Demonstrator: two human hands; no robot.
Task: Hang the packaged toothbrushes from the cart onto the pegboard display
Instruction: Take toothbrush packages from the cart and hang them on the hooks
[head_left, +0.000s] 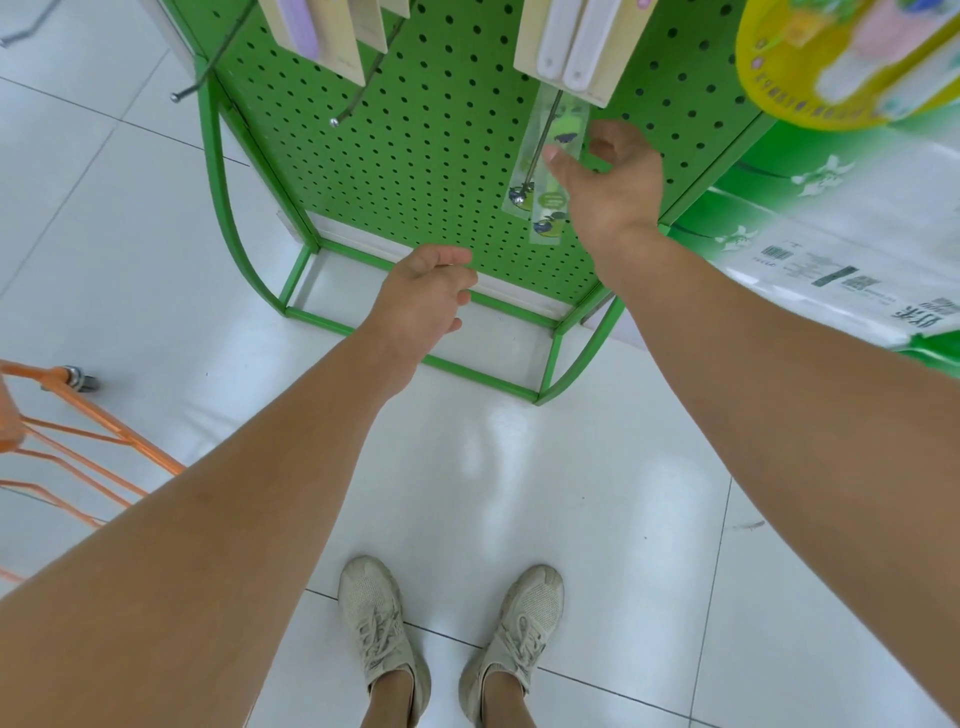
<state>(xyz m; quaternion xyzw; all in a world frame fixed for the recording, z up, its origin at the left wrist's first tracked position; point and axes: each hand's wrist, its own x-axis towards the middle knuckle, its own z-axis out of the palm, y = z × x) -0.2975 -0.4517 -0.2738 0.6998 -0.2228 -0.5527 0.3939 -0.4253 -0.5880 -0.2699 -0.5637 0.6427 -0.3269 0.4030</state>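
Observation:
A green pegboard stand (426, 156) rises in front of me. Two clear packaged toothbrushes with green print (545, 176) hang from a metal peg (540, 140) on its lower right part. My right hand (608, 176) is right beside them, fingers spread, thumb touching the package edge, holding nothing. My left hand (431, 296) hovers lower, in front of the stand's base, fingers loosely curled and empty. Beige carded packs (571, 47) hang higher up. A corner of the orange cart (78, 436) shows at the left edge; its contents are out of view.
Bare pegs (358, 93) stick out from the board's left part. A yellow basket (831, 62) hangs at the upper right above white and green wrapped bundles (831, 249). White tiled floor (571, 493) lies around my two shoes (447, 639).

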